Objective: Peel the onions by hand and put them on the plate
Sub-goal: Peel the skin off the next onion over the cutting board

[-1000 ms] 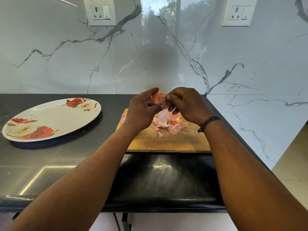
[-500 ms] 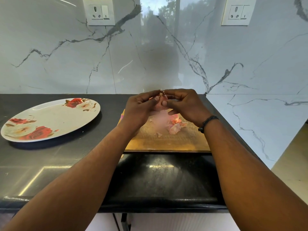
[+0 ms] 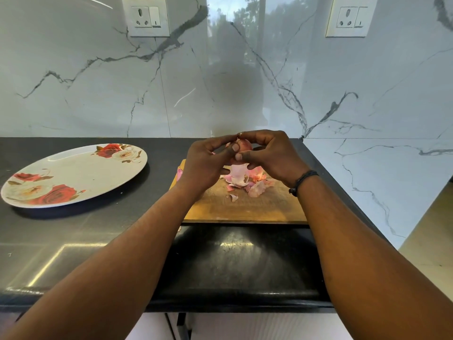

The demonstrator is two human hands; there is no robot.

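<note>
A small pink-red onion [image 3: 245, 145] is held above the wooden cutting board [image 3: 245, 207]. My left hand [image 3: 206, 163] grips it from the left and my right hand [image 3: 269, 153] grips it from the right, fingertips meeting at its top. A loose flap of pale skin [image 3: 237, 173] hangs below the onion. Torn pink peels [image 3: 257, 188] lie on the board under my hands. The white oval plate [image 3: 81, 173] with red roses sits on the counter to the left, with nothing on it.
The black counter [image 3: 110, 231] ends in a rounded front edge near me and at a corner to the right of the board. A marble wall with two sockets [image 3: 145, 17] stands right behind the board.
My hands turned the onion and shifted their grip, fingertips moving from its side to its top. The hanging skin flap has come further away from the onion.
</note>
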